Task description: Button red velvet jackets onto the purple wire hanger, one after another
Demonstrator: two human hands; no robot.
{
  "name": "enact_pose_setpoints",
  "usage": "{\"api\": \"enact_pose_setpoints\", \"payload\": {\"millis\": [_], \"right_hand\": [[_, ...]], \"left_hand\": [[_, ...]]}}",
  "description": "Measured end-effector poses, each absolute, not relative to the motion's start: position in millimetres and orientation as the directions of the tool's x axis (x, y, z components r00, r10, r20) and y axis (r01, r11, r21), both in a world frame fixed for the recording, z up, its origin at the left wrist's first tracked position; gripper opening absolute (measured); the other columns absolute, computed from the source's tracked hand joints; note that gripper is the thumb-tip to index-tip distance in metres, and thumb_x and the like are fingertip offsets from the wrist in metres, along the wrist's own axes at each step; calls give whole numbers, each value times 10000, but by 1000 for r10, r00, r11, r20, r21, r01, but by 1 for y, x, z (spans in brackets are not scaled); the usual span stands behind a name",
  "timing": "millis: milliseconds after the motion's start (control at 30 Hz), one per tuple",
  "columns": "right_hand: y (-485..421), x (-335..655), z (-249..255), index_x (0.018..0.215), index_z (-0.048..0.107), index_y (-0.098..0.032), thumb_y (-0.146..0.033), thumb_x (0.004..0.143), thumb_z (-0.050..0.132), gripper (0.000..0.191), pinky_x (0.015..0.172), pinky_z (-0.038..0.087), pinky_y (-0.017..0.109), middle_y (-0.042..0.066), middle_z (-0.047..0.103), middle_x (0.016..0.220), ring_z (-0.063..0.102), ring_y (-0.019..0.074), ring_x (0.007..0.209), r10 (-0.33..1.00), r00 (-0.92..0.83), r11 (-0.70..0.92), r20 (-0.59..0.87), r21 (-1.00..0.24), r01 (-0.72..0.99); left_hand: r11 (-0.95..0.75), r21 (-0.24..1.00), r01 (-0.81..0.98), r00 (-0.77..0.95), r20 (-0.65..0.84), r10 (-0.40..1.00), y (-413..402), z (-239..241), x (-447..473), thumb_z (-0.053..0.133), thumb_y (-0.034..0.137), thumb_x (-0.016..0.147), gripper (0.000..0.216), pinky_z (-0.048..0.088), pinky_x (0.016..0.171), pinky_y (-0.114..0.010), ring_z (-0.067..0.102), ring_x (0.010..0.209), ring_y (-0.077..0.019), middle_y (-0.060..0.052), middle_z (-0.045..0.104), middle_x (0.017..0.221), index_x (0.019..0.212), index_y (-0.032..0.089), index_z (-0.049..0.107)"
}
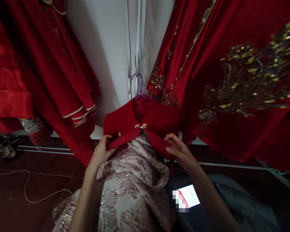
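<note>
In front of me a short red jacket (pixel 120 119) hangs on a purple hanger (pixel 141 84). A beaded clasp (pixel 140 126) joins its front at the neck, and the two front edges part below it. My left hand (pixel 103 149) pinches the lower left front edge, thumb below and fingers behind. On the other side my right hand (pixel 178 149) grips the lower right edge between thumb and fingers. Under the jacket spreads a pale pink brocade dress (pixel 128 180) with shiny raised flowers. Parts of the fingers are hidden by the red cloth.
Red garments (pixel 50 64) hang on the left. A red gown (pixel 222 135) with gold sequins hangs on the right. White metal bars (pixel 138 38) stand behind the hanger. A lit screen (pixel 190 195) lies near my right forearm. A pale cable (pixel 26 187) crosses the tiled floor.
</note>
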State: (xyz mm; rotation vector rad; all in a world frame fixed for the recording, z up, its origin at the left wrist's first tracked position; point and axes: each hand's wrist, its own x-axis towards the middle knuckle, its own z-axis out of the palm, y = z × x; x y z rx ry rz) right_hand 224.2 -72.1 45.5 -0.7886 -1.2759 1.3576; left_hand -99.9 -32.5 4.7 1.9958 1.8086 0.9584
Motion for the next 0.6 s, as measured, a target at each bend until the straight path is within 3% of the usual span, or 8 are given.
{"api": "enact_pose_setpoints", "payload": {"millis": [133, 267, 433, 600], "right_hand": [[-69, 220, 43, 919, 558, -239, -314, 718, 670, 242, 480, 414, 223, -13, 508, 727, 481, 96, 563, 939, -261, 182, 224, -967, -176], [-58, 211, 30, 938, 565, -206, -354, 749, 634, 250, 560, 445, 232, 17, 562, 809, 538, 113, 672, 954, -218, 233, 207, -967, 104], [-49, 190, 1, 963, 560, -190, -405, 663, 683, 389, 573, 444, 251, 19, 588, 793, 543, 124, 638, 957, -181, 287, 228, -849, 444], [-43, 169, -11, 791, 571, -184, -283, 665, 625, 170, 544, 407, 246, -6, 578, 667, 513, 118, 563, 954, -83, 279, 289, -749, 601]], "left_hand": [[-173, 578, 798, -13, 304, 953, -62, 17, -87, 580, 361, 745, 428, 461, 707, -276, 613, 819, -186, -37, 593, 975, 1139, 259, 448], [-302, 503, 810, 254, 164, 953, -80, 30, -59, 464, 355, 832, 439, 448, 665, -265, 636, 750, -199, -32, 656, 857, 1259, 276, 403], [-426, 319, 847, 392, 166, 905, -81, 39, -19, 410, 267, 850, 595, 442, 649, -267, 639, 773, -216, -41, 657, 892, 1403, 345, 205], [-444, 218, 869, 414, 172, 894, -74, 32, 0, 401, 226, 844, 661, 451, 644, -261, 633, 753, -192, -50, 584, 1016, 1413, 392, 109]]}}
